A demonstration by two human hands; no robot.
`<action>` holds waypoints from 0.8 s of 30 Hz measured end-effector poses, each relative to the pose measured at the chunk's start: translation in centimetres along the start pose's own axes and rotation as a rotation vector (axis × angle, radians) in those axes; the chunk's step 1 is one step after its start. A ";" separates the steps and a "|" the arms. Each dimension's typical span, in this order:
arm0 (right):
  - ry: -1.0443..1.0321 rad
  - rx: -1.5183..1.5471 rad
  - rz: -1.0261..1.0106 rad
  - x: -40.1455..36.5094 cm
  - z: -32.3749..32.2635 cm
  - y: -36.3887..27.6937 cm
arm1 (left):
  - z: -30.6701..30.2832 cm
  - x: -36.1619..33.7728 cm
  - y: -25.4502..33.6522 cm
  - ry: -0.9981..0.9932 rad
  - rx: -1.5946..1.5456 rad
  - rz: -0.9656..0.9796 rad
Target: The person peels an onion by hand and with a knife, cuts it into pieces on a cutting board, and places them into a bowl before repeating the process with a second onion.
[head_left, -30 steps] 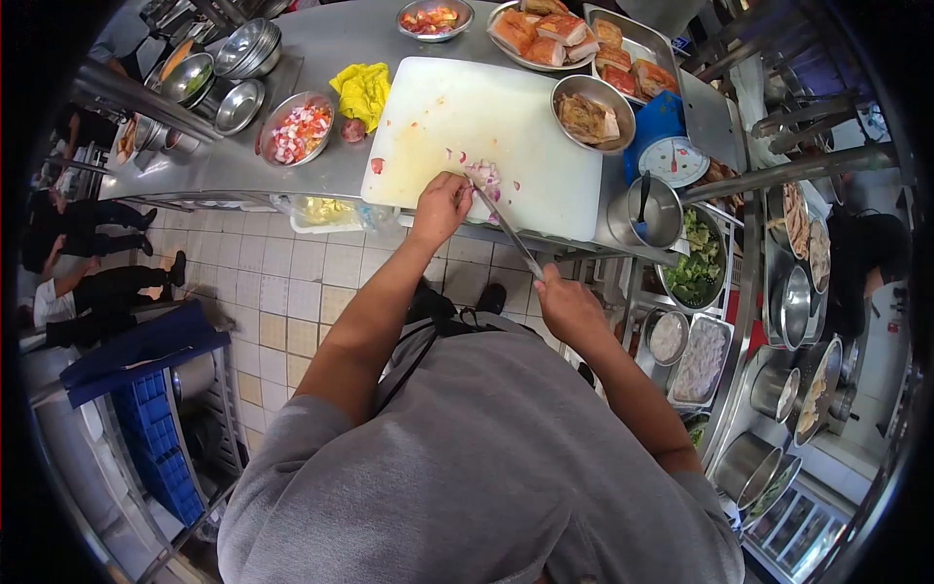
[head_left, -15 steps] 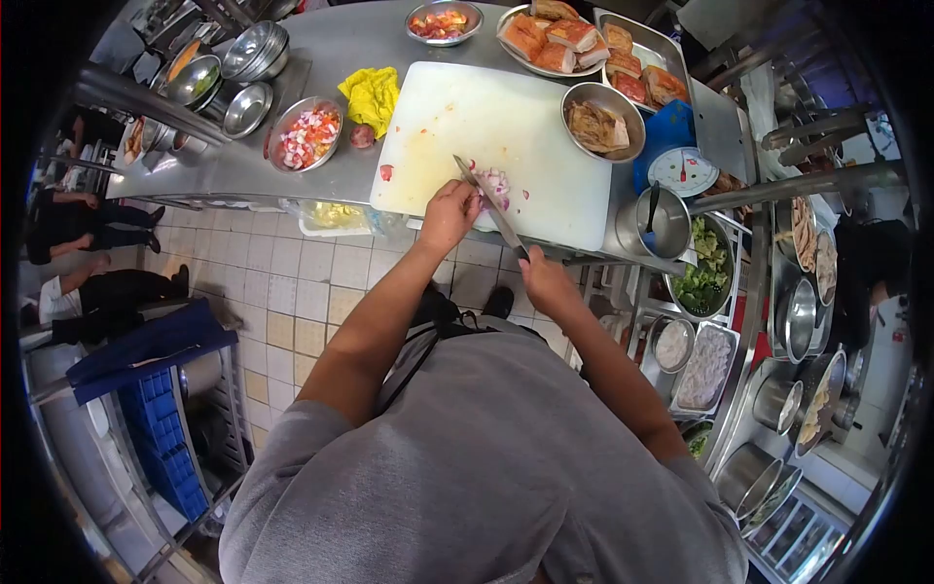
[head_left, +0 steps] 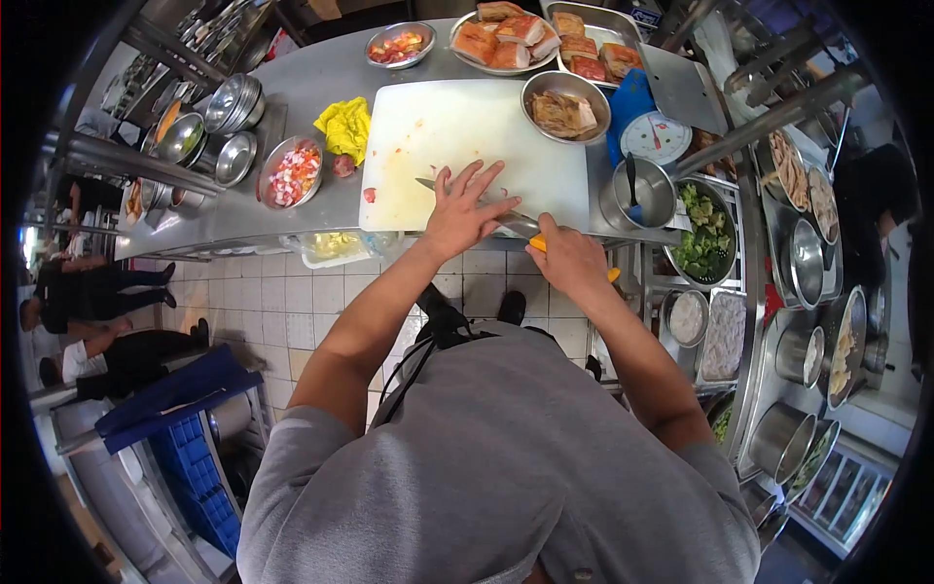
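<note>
My right hand [head_left: 572, 259] is wrapped around the yellow handle of a kitchen knife [head_left: 521, 223]. The blade points left and lies low across the front part of a white cutting board [head_left: 438, 117]. Over the blade, my left hand [head_left: 465, 209] is spread with its fingers apart. The blade tip shows to the left of that hand. Chopped onion seen earlier at this place is mostly hidden beneath my fingers. A small red scrap [head_left: 370, 195] lies near the board's left edge. On the board's far right corner stands a metal bowl of cooked meat [head_left: 564, 112].
Left of the board are a yellow cloth [head_left: 342, 127], a small red onion [head_left: 343, 165] and a bowl of diced vegetables [head_left: 294, 175]. A plate of pork slabs [head_left: 504, 44] stands behind. To the right are a scale [head_left: 656, 138] and a metal pot [head_left: 637, 200]. People stand far left.
My left hand has gone from bunched fingers beside the blade to spread fingers over it. The knife has turned flatter, pointing left, and now covers the onion together with my hand.
</note>
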State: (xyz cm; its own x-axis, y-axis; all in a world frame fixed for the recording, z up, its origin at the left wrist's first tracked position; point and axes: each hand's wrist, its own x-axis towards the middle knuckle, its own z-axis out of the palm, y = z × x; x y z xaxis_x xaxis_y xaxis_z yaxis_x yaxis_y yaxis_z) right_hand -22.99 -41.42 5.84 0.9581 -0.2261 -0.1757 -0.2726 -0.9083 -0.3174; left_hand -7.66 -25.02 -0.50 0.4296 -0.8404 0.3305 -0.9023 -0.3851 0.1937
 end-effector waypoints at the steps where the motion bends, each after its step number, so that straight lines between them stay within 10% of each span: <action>1: 0.005 -0.018 0.004 -0.3 0.0 0.0 | 0.2 0.4 -0.1 -0.034 0.068 0.031; 15: 0.050 0.066 -0.008 -7.8 -2.4 7.3 | 4.6 0.5 -7.8 0.044 0.023 -0.117; 20: -0.141 1.150 0.391 -8.7 5.3 10.9 | 6.2 -0.4 -7.1 0.168 -0.140 -0.268; 24: -0.165 1.291 0.449 -8.1 9.3 9.5 | 4.8 0.3 -4.1 0.098 -0.674 -0.413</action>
State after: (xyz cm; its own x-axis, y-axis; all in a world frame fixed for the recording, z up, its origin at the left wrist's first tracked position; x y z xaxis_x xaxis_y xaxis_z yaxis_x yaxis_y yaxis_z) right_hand -34.17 -44.91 -4.42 0.7701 -0.2842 -0.5711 -0.5274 0.2201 -0.8206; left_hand -4.01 -25.53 -5.65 0.7540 -0.6305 0.1842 -0.4675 -0.3180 0.8248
